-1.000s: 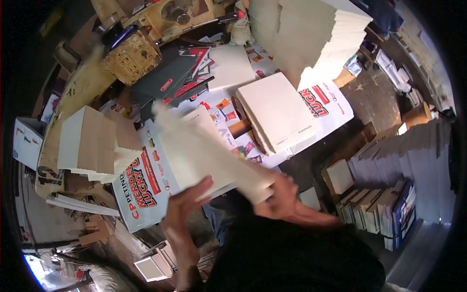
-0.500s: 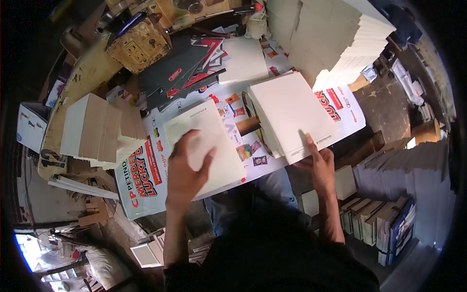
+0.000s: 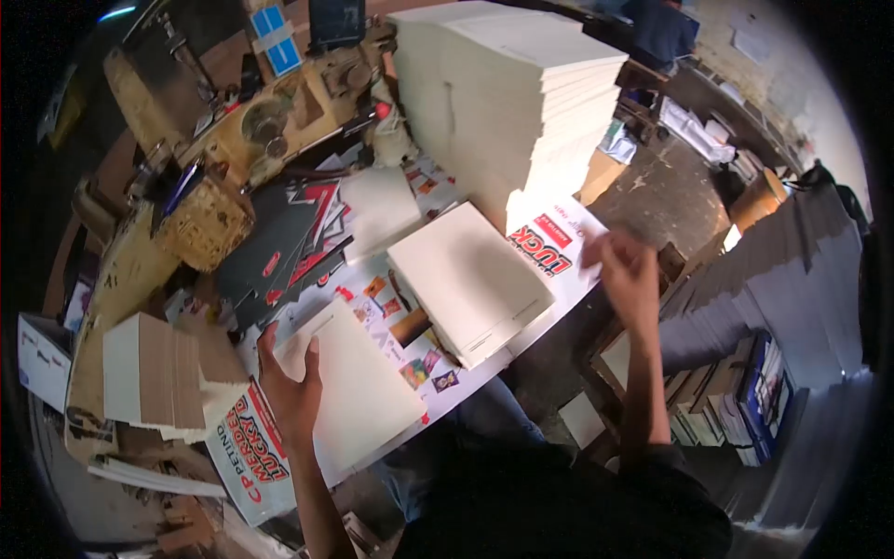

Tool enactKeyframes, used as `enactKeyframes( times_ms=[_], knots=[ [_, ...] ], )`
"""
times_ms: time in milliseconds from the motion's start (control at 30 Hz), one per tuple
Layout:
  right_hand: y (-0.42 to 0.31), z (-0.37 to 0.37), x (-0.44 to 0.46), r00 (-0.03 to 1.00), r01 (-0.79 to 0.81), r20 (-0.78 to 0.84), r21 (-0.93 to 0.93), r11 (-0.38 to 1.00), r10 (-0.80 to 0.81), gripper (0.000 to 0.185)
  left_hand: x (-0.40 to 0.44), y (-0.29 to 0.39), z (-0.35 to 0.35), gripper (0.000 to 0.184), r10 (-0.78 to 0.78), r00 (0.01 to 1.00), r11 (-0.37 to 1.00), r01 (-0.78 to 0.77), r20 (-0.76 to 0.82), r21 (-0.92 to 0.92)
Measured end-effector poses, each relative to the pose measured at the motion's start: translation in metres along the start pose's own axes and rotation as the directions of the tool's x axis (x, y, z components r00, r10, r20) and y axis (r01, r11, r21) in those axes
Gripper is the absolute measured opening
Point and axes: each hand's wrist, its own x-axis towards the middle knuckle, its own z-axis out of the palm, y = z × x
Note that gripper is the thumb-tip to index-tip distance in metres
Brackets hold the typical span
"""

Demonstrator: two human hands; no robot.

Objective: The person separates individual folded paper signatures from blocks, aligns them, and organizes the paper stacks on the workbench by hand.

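Against half a second ago, our right hand [image 3: 626,270] is off the near corner of the thicker paper block [image 3: 473,279] and up by the right end of the print-covered table [image 3: 244,466], while our left hand [image 3: 291,382] is now at the left edge of the flatter paper pile [image 3: 358,382]; the view is shifted too. Our hands are well apart: the left has thumb and fingers spread, though we cannot tell whether it touches the pile, and the right is too blurred for us to read its grip. The block and the pile lie side by side on the table, a brown handle [image 3: 410,326] between them. If our left hand pushes sideways, the pile's top leaves could skew. The block lies near the table's front edge, so a sleeve brushing it could knock it askew. Behind it, the tall paper stack [image 3: 484,102] has a ragged side; a careless swing of our right hand could catch those protruding layers and topple some.
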Motion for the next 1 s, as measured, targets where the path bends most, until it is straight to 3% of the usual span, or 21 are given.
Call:
enactKeyframes(
  times_ms=[33,67,100,133,167,200,267,333,433,533,633,667,700,733,800,833,867,900,933,1000],
  knots=[
    [-0.013,-0.001,0.024,0.976,0.150,-0.162,0.014,0.989,-0.145,0.030,0.001,0.009,-0.002,0.057,0.063,0.998,0.997,-0.063,-0.002,0.049],
    [-0.050,-0.005,0.039,0.979,0.039,-0.192,-0.134,0.990,-0.065,0.029,0.002,0.020,-0.005,0.057,0.123,0.992,0.988,-0.122,-0.007,0.099],
    [-0.068,-0.001,0.051,0.954,0.190,-0.196,-0.183,0.965,-0.226,0.036,0.002,0.041,-0.012,0.050,0.155,0.987,0.988,-0.154,-0.050,0.020],
    [-0.070,0.003,0.072,0.825,0.432,-0.150,-0.456,0.779,-0.545,0.046,-0.001,0.068,-0.023,0.048,0.243,0.965,0.966,-0.250,-0.096,-0.071],
    [-0.077,0.011,0.086,0.735,0.558,-0.070,-0.501,0.661,-0.674,0.054,-0.007,0.096,-0.037,0.047,0.320,0.936,0.928,-0.341,-0.147,-0.151],
    [-0.083,0.024,0.097,0.658,0.625,-0.007,-0.553,0.551,-0.753,0.066,-0.017,0.122,-0.057,0.049,0.499,0.855,0.847,-0.516,-0.142,-0.127],
    [-0.094,0.048,0.117,0.626,0.611,0.086,-0.672,0.419,-0.775,0.076,-0.044,0.153,-0.077,0.057,0.582,0.813,0.783,-0.569,-0.027,-0.252],
    [-0.074,0.057,0.148,0.639,0.612,0.106,-0.670,0.420,-0.762,0.077,-0.059,0.194,-0.071,0.045,0.582,0.752,0.565,-0.648,-0.310,-0.511],
    [-0.073,0.063,0.154,0.670,0.597,0.117,-0.671,0.439,-0.733,0.077,-0.070,0.241,-0.058,0.038,0.367,0.639,0.077,-0.745,-0.676,-0.663],
    [-0.074,0.063,0.150,0.667,0.588,0.096,-0.677,0.443,-0.739,0.073,-0.082,0.201,-0.076,0.083,0.486,0.823,-0.108,-0.277,-0.294,-0.955],
    [-0.075,0.060,0.152,0.679,0.581,0.093,-0.674,0.456,-0.728,0.071,-0.086,0.184,-0.085,0.058,0.531,0.760,-0.131,-0.364,-0.375,-0.922],
    [-0.075,0.060,0.154,0.675,0.586,0.095,-0.672,0.453,-0.732,0.070,-0.086,0.161,-0.102,0.046,0.681,0.732,0.414,-0.406,-0.018,-0.815],
    [-0.073,0.062,0.155,0.672,0.590,0.097,-0.669,0.452,-0.734,0.069,-0.086,0.151,-0.112,0.046,0.595,0.717,0.793,-0.451,0.364,-0.409],
    [-0.072,0.061,0.156,0.676,0.589,0.100,-0.669,0.453,-0.730,0.069,-0.085,0.147,-0.103,0.046,0.593,0.716,0.795,-0.446,0.369,-0.411],
    [-0.070,0.059,0.154,0.661,0.620,0.122,-0.645,0.447,-0.741,0.072,-0.071,0.140,-0.066,0.063,0.641,0.756,0.718,-0.532,0.130,-0.448],
    [-0.073,0.059,0.146,0.670,0.617,0.131,-0.646,0.449,-0.731,0.072,-0.066,0.134,-0.058,0.062,0.556,0.810,0.781,-0.431,0.188,-0.451],
    [-0.074,0.059,0.134,0.647,0.621,0.030,-0.600,0.504,-0.761,0.074,-0.062,0.125,-0.051,0.062,0.459,0.851,0.836,-0.318,0.254,-0.446],
    [-0.077,0.058,0.120,0.621,0.627,-0.077,-0.549,0.553,-0.780,0.076,-0.055,0.115,-0.039,0.060,0.414,0.870,0.827,-0.237,0.269,-0.509],
    [-0.082,0.054,0.103,0.572,0.642,-0.099,-0.565,0.519,-0.815,0.080,-0.046,0.104,-0.025,0.058,0.372,0.886,0.806,-0.162,0.275,-0.569],
    [-0.073,0.045,0.064,0.589,0.596,-0.162,-0.575,0.561,-0.792,0.069,-0.039,0.086,-0.005,0.049,0.231,0.910,0.860,-0.025,0.344,-0.510]
  ],
)
